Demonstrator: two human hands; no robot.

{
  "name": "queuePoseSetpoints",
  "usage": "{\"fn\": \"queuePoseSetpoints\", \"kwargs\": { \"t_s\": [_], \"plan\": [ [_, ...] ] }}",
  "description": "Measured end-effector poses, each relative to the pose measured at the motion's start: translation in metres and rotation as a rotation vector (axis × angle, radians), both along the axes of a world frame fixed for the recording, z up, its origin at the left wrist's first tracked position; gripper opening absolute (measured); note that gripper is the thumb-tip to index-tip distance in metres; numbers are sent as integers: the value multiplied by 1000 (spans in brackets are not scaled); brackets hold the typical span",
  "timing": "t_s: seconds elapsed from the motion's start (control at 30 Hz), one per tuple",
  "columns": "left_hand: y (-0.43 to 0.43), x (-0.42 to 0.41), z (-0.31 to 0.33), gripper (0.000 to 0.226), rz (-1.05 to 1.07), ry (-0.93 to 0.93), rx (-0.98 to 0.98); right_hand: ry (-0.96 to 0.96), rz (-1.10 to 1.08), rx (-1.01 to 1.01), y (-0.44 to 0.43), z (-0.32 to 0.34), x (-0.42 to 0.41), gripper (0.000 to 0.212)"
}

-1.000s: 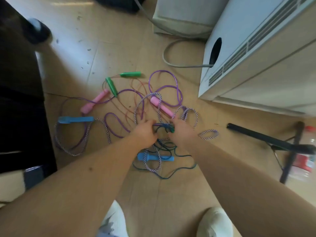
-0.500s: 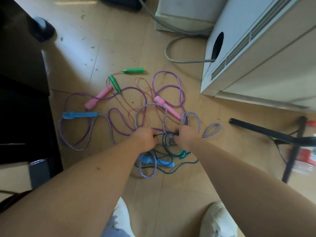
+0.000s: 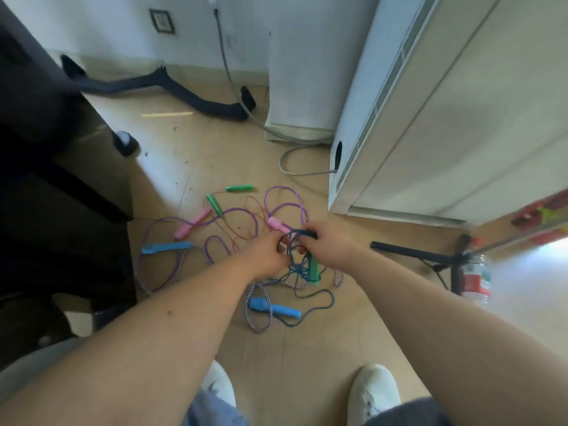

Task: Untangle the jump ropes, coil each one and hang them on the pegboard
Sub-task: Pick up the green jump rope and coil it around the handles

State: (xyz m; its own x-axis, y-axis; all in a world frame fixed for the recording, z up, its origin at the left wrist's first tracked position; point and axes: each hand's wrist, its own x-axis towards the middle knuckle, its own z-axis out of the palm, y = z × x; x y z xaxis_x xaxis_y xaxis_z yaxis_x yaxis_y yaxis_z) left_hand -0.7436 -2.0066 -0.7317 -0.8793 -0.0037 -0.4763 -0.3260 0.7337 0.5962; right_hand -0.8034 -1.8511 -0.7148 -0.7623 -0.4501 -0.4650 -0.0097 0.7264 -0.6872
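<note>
Held thin dark-teal cord jump rope point(image 3: 302, 232) just above the tangle on the tan tile floor point(image 3: 215, 155). Pinched in left hand point(image 3: 267, 253), gripped in curled right hand point(image 3: 325, 241), with green plastic handle point(image 3: 313, 269) dangling below. Possibly snagged on white-and-purple striped rope point(image 3: 258, 331); not confirmable through blur. Needed slack fed through loops, handle first; no hard pulls.

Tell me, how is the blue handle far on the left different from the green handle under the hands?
The blue handle lies flat on the floor, away from both hands. The green handle points up and down just below the right hand. The blue handle joins a striped rope, while the green handle sits tangled in the dark teal rope. Both are jump-rope handles.
</note>
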Motion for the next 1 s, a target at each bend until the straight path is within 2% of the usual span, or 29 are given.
{"fn": "queuePoseSetpoints", "kwargs": {
  "t_s": [0.13,0.23,0.33,0.5,0.67,0.8,0.93,1.0],
  "plan": [
    [8,11,44,23,66,58,147,98,14,-33,6,60,21,19],
    [14,23,83,9,193,84,290,141,-1,-66,14,95,37,21],
    [20,40,126,26,303,30,406,185,11,-66,22,128,52,22],
    [28,70,177,19,298,123,548,223,-37,-162,33,179,81,25],
    [38,90,202,16,119,206,439,298,-86,-227,38,217,96,22],
    [50,94,219,12,168,350,328,317,-67,-236,49,237,98,24],
    [54,91,235,11,214,498,190,366,60,-95,64,255,95,14],
    [56,86,247,10,255,544,176,352,131,-38,71,263,93,15]
  ]
}}
